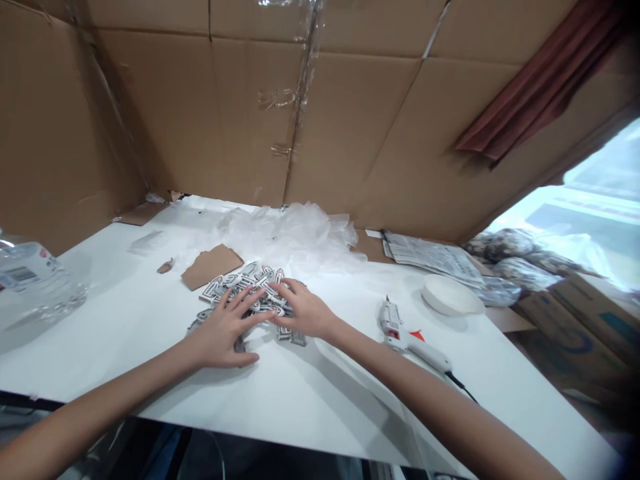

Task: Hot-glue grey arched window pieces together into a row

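A pile of small flat black-and-white cut-out pieces (257, 272) lies on the white table (320, 413). On the left part of the pile rests my left hand (225, 330), fingers spread and thumb stretched out to the right. My right hand (305, 310) reaches over the pile's right side, its fingers apart and extended, near the left fingertips. Neither hand has a piece visibly gripped. Several pieces are partly covered by the hands. Touching the pile's back left is a torn piece of brown cardboard (213, 265).
Crumpled clear plastic (300, 230) lies behind the pile. A grey glue gun (395, 323) with an orange trigger and a white roll (453, 295) are at the right, near a folded newspaper (433, 257). A large plastic bottle (37, 283) is at the left. Cardboard walls (240, 120) stand behind.
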A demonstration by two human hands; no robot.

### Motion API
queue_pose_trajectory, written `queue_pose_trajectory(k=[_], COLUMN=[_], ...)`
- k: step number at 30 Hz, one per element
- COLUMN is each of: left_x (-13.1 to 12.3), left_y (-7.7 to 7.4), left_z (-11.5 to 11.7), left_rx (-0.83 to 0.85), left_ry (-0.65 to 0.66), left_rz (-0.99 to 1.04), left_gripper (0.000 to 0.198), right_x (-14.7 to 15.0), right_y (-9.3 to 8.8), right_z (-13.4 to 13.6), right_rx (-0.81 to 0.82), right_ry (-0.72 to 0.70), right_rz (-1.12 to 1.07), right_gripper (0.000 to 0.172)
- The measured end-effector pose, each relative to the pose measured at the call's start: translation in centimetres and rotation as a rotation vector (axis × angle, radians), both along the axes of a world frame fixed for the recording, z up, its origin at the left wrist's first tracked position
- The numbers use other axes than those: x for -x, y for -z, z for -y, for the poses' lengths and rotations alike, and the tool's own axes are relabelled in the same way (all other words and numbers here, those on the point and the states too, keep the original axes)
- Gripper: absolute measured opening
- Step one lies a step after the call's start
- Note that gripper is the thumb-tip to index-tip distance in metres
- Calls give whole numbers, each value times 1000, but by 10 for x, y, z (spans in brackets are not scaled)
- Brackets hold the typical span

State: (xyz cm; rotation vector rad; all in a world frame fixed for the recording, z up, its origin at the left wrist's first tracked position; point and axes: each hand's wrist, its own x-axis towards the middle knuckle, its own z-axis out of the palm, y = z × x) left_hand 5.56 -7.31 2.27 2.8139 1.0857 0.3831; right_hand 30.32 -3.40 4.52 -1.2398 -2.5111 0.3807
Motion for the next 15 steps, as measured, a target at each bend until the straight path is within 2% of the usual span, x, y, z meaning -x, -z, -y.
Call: queue_pose_trajectory(k=[4,10,15], left_x=[-4,-8,-8], left_y=[6,8,9], left_z=[-12,-24,-41], left_rx=[-3,-8,-29], left_ry=[-8,-48,-66], left_rz=[-25,14,42], left_gripper=[75,66,66], right_x=[-9,-22,-30], right_y=[3,7,7], right_z=[-6,-14,-20], right_rx=[14,19,2], right_ry=[30,99,140], right_rz=[27,36,-5], right_gripper=[57,51,38])
